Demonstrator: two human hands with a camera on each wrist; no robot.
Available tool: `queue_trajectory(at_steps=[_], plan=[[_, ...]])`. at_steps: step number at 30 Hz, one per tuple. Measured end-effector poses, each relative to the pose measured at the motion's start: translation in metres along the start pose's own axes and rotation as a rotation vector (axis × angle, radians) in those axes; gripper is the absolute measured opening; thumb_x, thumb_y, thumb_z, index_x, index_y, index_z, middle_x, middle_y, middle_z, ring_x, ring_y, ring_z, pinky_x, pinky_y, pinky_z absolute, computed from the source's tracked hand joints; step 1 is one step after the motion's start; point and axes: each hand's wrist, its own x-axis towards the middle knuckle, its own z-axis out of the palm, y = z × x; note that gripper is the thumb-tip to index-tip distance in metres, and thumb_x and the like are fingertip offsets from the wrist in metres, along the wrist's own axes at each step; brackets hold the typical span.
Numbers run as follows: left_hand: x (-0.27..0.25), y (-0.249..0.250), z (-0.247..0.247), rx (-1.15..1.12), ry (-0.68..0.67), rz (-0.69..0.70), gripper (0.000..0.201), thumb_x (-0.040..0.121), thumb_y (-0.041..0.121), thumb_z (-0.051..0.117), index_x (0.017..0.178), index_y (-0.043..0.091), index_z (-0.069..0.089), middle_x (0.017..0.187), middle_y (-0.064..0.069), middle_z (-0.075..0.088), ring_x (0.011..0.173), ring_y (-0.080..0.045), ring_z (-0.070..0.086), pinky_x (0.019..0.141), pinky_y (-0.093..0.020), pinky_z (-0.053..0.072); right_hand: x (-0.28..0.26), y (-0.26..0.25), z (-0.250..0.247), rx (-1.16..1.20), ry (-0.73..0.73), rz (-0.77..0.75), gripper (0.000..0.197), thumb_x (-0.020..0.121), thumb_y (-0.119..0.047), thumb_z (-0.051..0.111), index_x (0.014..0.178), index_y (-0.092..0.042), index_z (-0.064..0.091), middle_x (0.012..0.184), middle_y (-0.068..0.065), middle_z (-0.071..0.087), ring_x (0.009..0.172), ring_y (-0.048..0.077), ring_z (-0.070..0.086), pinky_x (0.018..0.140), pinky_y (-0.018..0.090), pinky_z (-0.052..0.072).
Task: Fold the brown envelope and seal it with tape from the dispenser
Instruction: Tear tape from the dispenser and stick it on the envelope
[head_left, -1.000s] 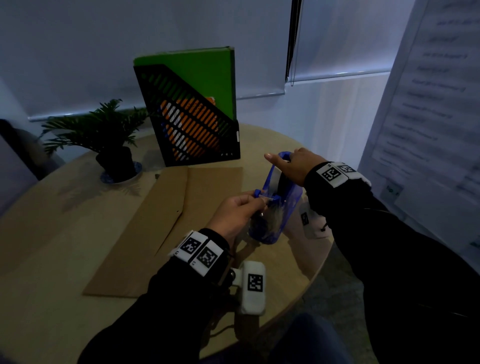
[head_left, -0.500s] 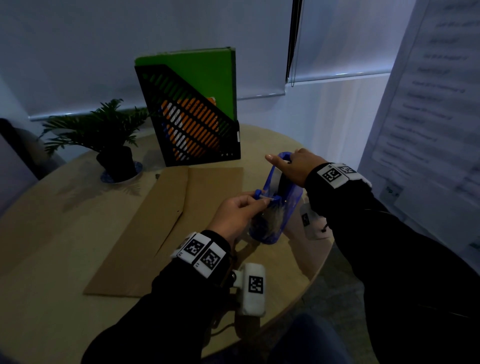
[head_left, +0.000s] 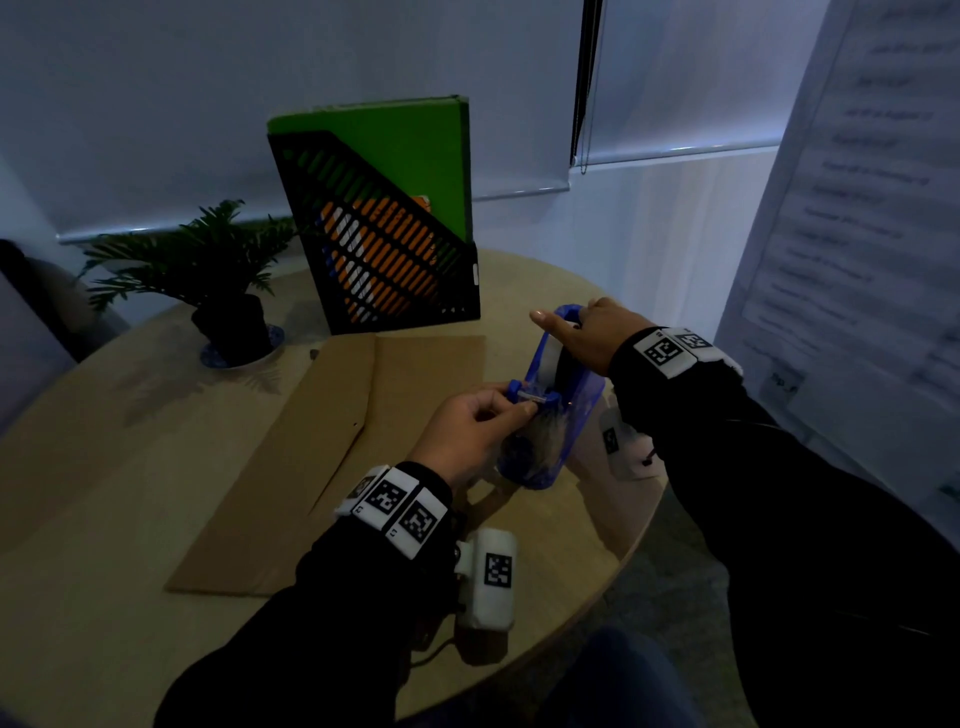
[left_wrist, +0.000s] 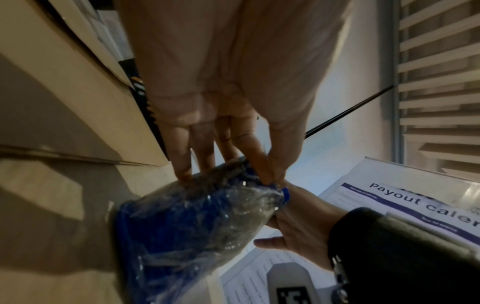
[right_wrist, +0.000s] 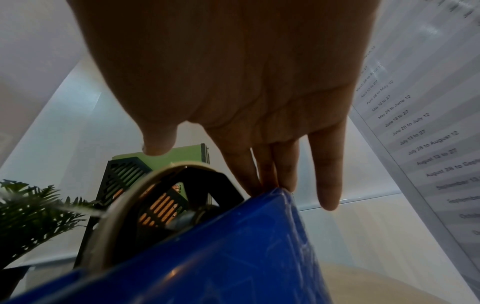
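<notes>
Both hands up over the table edge, sleeves dark, marker bands on both wrists.
Left hand (head_left: 470, 426): thumb and forefinger pinched together, other fingers curled. Right hand (head_left: 587, 332): palm down, fingers curled over the dispenser (head_left: 558, 415), gripping its top.

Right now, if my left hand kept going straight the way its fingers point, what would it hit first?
The blue tape dispenser: the left hand already pinches at its cutter end. Beyond it sits the right hand, though depth is hard to judge.
</notes>
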Motion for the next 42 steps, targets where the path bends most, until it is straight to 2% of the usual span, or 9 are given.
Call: queue_trajectory(at_steps=[4, 9, 13, 18, 22, 25, 29, 37, 42], plan=[[0.001, 0.002, -0.003, 0.049, -0.009, 0.02, 0.023, 0.09, 0.018, 0.061, 0.068, 0.014, 0.058, 0.109, -0.005, 0.064, 0.101, -0.022, 0.062, 0.097, -0.041, 0.048, -0.004, -0.002, -0.002, -0.016, 0.006, -0.005, 0.1, 0.079, -0.082, 0.016, 0.113, -0.001, 0.063, 0.132, 0.018, 0.047, 0.117, 0.033, 0.055, 0.105, 0.042, 0.041], [0.002, -0.001, -0.009, 0.018, -0.05, 0.026, 0.026, 0.089, 0.01, 0.061, 0.064, 0.014, 0.057, 0.118, 0.012, 0.059, 0.112, -0.01, 0.057, 0.098, -0.036, 0.045, -0.006, -0.002, -0.003, -0.006, 0.013, -0.01, 0.097, 0.08, -0.082, 0.017, 0.11, -0.002, 0.064, 0.13, 0.018, 0.048, 0.116, 0.033, 0.055, 0.105, 0.042, 0.04], [-0.005, 0.009, -0.019, 0.021, -0.087, -0.013, 0.022, 0.091, 0.017, 0.059, 0.07, 0.013, 0.058, 0.111, 0.025, 0.06, 0.1, 0.002, 0.06, 0.074, -0.013, 0.049, -0.009, -0.003, -0.005, 0.007, 0.008, -0.016, 0.095, 0.082, -0.08, 0.018, 0.107, -0.001, 0.064, 0.129, 0.018, 0.049, 0.115, 0.034, 0.055, 0.104, 0.04, 0.041], [-0.016, 0.013, -0.039, 0.063, -0.031, 0.055, 0.023, 0.097, 0.019, 0.048, 0.082, 0.015, 0.066, 0.122, 0.014, 0.061, 0.115, -0.005, 0.055, 0.099, -0.027, 0.041, -0.02, -0.007, -0.011, 0.147, -0.003, -0.074, 0.063, 0.092, -0.066, 0.025, 0.07, -0.012, 0.048, 0.115, 0.023, 0.055, 0.121, 0.033, 0.05, 0.101, 0.038, 0.037], [-0.024, 0.01, -0.06, 0.002, 0.056, 0.072, 0.031, 0.098, 0.017, 0.045, 0.079, 0.019, 0.069, 0.126, 0.009, 0.063, 0.12, -0.01, 0.055, 0.107, -0.036, 0.039, -0.051, -0.031, -0.017, 0.314, 0.215, -0.27, 0.038, 0.094, -0.044, 0.05, 0.114, -0.013, 0.062, 0.126, 0.011, 0.053, 0.124, 0.024, 0.048, 0.097, 0.023, 0.033], [-0.033, 0.01, -0.074, -0.018, 0.125, 0.092, 0.032, 0.098, 0.017, 0.044, 0.078, 0.02, 0.069, 0.123, 0.008, 0.065, 0.119, -0.011, 0.056, 0.107, -0.036, 0.04, -0.075, -0.062, -0.016, 0.489, 0.224, -0.414, 0.023, 0.093, -0.029, 0.058, 0.108, -0.014, 0.066, 0.118, 0.006, 0.058, 0.113, 0.019, 0.055, 0.093, 0.022, 0.038], [-0.047, 0.015, -0.088, -0.002, 0.198, 0.124, 0.031, 0.099, 0.016, 0.043, 0.08, 0.018, 0.068, 0.123, 0.006, 0.064, 0.119, -0.012, 0.056, 0.103, -0.034, 0.041, -0.086, -0.096, 0.001, 0.51, 0.091, -0.479, 0.027, 0.092, -0.031, 0.059, 0.104, -0.009, 0.069, 0.114, 0.008, 0.061, 0.109, 0.021, 0.057, 0.096, 0.035, 0.045], [-0.071, 0.008, -0.117, 0.075, 0.265, 0.113, 0.03, 0.1, 0.014, 0.041, 0.084, 0.016, 0.067, 0.111, 0.013, 0.066, 0.111, -0.005, 0.057, 0.097, -0.029, 0.042, -0.1, -0.139, 0.019, 0.588, -0.026, -0.513, 0.016, 0.092, -0.033, 0.06, 0.079, -0.024, 0.059, 0.098, -0.006, 0.058, 0.097, 0.008, 0.05, 0.083, 0.024, 0.039], [-0.082, 0.0, -0.135, 0.132, 0.311, 0.104, 0.03, 0.099, 0.012, 0.041, 0.083, 0.017, 0.067, 0.107, 0.011, 0.067, 0.107, -0.002, 0.057, 0.097, -0.029, 0.043, -0.105, -0.16, 0.025, 0.585, -0.059, -0.559, 0.027, 0.091, -0.035, 0.06, 0.094, -0.01, 0.07, 0.105, 0.005, 0.068, 0.102, 0.017, 0.059, 0.088, 0.035, 0.047]])
